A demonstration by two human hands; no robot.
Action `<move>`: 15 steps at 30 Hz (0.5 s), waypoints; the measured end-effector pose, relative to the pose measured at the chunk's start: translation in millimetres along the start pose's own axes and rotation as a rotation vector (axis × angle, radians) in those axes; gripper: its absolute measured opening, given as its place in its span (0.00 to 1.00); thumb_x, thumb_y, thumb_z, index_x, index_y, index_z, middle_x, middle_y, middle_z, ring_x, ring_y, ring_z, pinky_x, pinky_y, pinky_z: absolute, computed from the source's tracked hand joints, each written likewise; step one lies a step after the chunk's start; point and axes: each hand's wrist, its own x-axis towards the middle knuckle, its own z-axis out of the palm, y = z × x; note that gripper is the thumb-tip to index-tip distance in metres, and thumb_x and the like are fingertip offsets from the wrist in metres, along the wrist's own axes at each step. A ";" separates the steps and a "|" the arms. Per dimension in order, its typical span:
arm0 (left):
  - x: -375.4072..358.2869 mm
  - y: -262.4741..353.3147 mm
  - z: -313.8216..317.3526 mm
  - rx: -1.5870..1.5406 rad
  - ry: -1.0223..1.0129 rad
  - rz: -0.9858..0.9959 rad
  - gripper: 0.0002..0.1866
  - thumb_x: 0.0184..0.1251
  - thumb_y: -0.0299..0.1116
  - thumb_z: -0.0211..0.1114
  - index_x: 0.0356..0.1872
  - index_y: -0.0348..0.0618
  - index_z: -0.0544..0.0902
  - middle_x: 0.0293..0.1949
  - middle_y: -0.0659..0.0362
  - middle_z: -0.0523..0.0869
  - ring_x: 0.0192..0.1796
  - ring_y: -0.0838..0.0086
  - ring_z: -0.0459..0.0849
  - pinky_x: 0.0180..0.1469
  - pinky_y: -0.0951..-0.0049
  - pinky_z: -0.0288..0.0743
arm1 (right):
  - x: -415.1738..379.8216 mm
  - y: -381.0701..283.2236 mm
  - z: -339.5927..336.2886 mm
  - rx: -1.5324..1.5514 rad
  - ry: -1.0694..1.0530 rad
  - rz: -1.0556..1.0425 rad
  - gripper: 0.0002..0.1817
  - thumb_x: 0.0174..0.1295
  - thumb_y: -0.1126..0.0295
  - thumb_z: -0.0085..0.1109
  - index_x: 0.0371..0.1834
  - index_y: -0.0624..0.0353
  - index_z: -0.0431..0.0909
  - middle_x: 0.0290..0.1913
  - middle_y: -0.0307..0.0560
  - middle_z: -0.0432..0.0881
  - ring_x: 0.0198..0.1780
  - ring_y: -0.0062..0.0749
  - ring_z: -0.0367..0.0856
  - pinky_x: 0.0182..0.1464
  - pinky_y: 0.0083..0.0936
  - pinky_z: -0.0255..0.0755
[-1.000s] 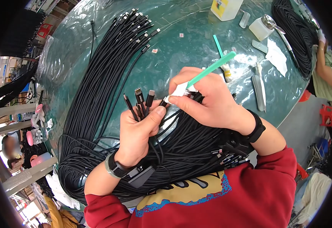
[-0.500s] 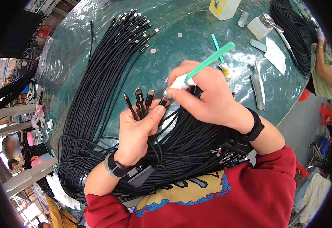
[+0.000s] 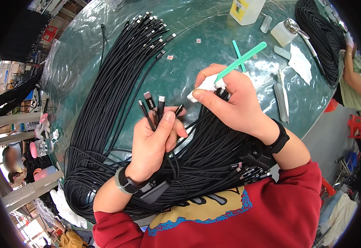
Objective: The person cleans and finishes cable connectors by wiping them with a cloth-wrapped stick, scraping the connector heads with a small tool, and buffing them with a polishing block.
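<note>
Black cables [image 3: 160,108] with metal-tipped plugs, fanned upright above our left fingers [image 3: 166,126], pinched between thumb and fingertips, our right fingers [image 3: 203,91] pinching white cloth [image 3: 208,86] around a green stick [image 3: 242,61].

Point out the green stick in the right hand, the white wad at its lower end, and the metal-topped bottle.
Green stick [image 3: 244,61], head view: middle of its shaft.
White wad [image 3: 208,84], head view: its upper part.
Metal-topped bottle [image 3: 282,34], head view: its body.

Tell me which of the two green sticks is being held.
The nearer green stick, gripped in the right hand with white material around its end; the other stick lies on the table.
</note>
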 end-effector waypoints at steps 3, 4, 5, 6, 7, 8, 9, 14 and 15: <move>2.0 -0.9 -0.4 -0.083 -0.010 -0.096 0.15 0.67 0.37 0.48 0.40 0.34 0.73 0.18 0.65 0.72 0.15 0.88 0.58 0.17 0.86 0.49 | -0.9 -1.0 3.8 0.023 -0.020 -0.017 0.07 0.49 0.77 0.59 0.31 0.62 0.72 0.25 0.40 0.74 0.24 0.22 0.72 0.26 0.15 0.63; 2.5 -1.5 -0.6 -0.124 -0.018 -0.144 0.15 0.68 0.38 0.47 0.40 0.34 0.73 0.17 0.65 0.71 0.15 0.88 0.57 0.17 0.86 0.49 | -1.0 -1.3 5.1 0.033 -0.029 -0.026 0.07 0.49 0.77 0.59 0.31 0.62 0.72 0.25 0.40 0.74 0.24 0.22 0.72 0.26 0.15 0.63; 2.7 -2.1 -1.0 -0.125 -0.019 -0.145 0.15 0.68 0.38 0.47 0.40 0.34 0.73 0.17 0.65 0.71 0.15 0.88 0.57 0.17 0.86 0.49 | -1.6 -0.8 7.2 0.032 -0.028 -0.024 0.07 0.49 0.77 0.59 0.31 0.62 0.72 0.25 0.40 0.74 0.24 0.22 0.72 0.26 0.15 0.63; 2.6 -2.7 -1.8 -0.140 -0.044 -0.150 0.15 0.67 0.38 0.47 0.39 0.34 0.73 0.17 0.65 0.70 0.15 0.88 0.56 0.17 0.86 0.48 | -2.6 0.7 10.5 0.039 -0.055 -0.033 0.07 0.49 0.77 0.59 0.31 0.62 0.72 0.25 0.40 0.74 0.24 0.22 0.72 0.26 0.15 0.63; 2.5 -3.2 -2.8 -0.154 -0.069 -0.155 0.15 0.67 0.38 0.47 0.38 0.34 0.73 0.16 0.66 0.69 0.15 0.88 0.55 0.16 0.86 0.48 | -3.6 2.5 13.7 0.046 -0.081 -0.042 0.07 0.49 0.77 0.59 0.30 0.62 0.72 0.25 0.41 0.74 0.24 0.22 0.72 0.25 0.16 0.63; 2.2 -3.6 -3.4 -0.167 -0.093 -0.161 0.15 0.67 0.39 0.47 0.37 0.35 0.73 0.16 0.67 0.68 0.15 0.88 0.55 0.16 0.85 0.47 | -4.6 3.4 15.2 0.055 -0.106 -0.051 0.07 0.49 0.77 0.59 0.30 0.62 0.72 0.25 0.41 0.74 0.24 0.22 0.72 0.25 0.16 0.63; 1.9 -3.3 -3.1 -0.167 -0.093 -0.163 0.15 0.67 0.39 0.47 0.37 0.35 0.73 0.16 0.67 0.68 0.15 0.88 0.55 0.16 0.85 0.47 | -4.1 3.0 14.0 0.056 -0.105 -0.049 0.07 0.49 0.77 0.59 0.30 0.62 0.72 0.25 0.41 0.74 0.24 0.22 0.72 0.25 0.16 0.63; 2.5 -0.7 -1.3 -0.146 -0.062 -0.183 0.15 0.67 0.39 0.48 0.37 0.35 0.73 0.16 0.68 0.66 0.15 0.88 0.54 0.16 0.86 0.47 | 0.0 -0.7 8.2 -0.075 -0.019 -0.082 0.06 0.49 0.78 0.58 0.30 0.61 0.72 0.25 0.41 0.75 0.23 0.23 0.73 0.24 0.17 0.63; 2.2 -1.1 -1.6 -0.150 -0.060 -0.181 0.15 0.67 0.39 0.48 0.37 0.35 0.74 0.16 0.68 0.66 0.15 0.88 0.54 0.16 0.86 0.47 | -0.9 -0.9 9.8 -0.062 -0.045 -0.095 0.07 0.48 0.78 0.58 0.30 0.61 0.72 0.25 0.41 0.74 0.22 0.24 0.73 0.24 0.17 0.63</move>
